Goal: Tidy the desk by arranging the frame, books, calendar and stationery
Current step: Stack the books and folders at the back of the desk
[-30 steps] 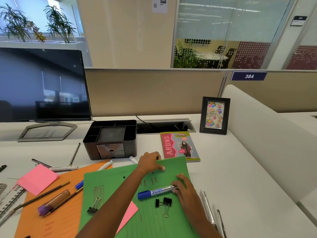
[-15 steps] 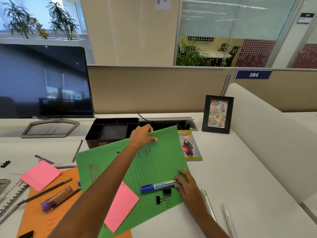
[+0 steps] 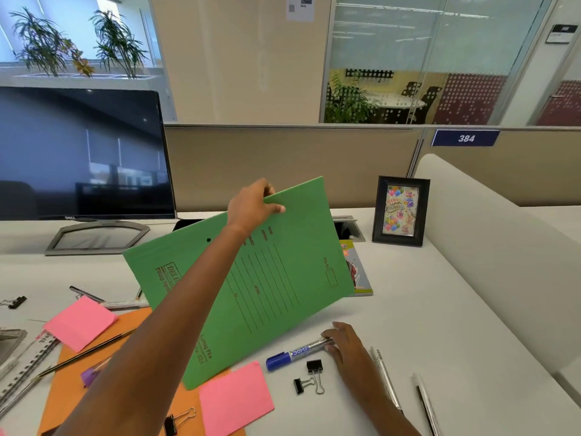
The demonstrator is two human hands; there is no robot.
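Note:
My left hand (image 3: 253, 205) grips the top edge of a green file folder (image 3: 283, 278) and holds it tilted up off the desk. My right hand (image 3: 345, 347) rests on the desk with its fingers on a blue marker (image 3: 297, 354). Two black binder clips (image 3: 309, 377) lie just in front of the marker. A black photo frame (image 3: 400, 211) stands upright at the back right. A booklet (image 3: 358, 272) lies flat behind the folder, mostly hidden by it. The black desk organiser (image 3: 185, 223) is almost fully hidden behind the folder.
A monitor (image 3: 78, 152) stands at the back left. An orange folder (image 3: 78, 372), pink sticky pads (image 3: 80, 322) (image 3: 234, 401), pencils (image 3: 85, 352), a ruler (image 3: 25, 366), pens (image 3: 386, 379) and more binder clips (image 3: 177, 418) are scattered over the near desk. A white partition (image 3: 490, 247) bounds the right side.
My left hand has lifted the green folder's far edge up from flat on the desk. The marker and clips slid off it onto the desk under my right hand.

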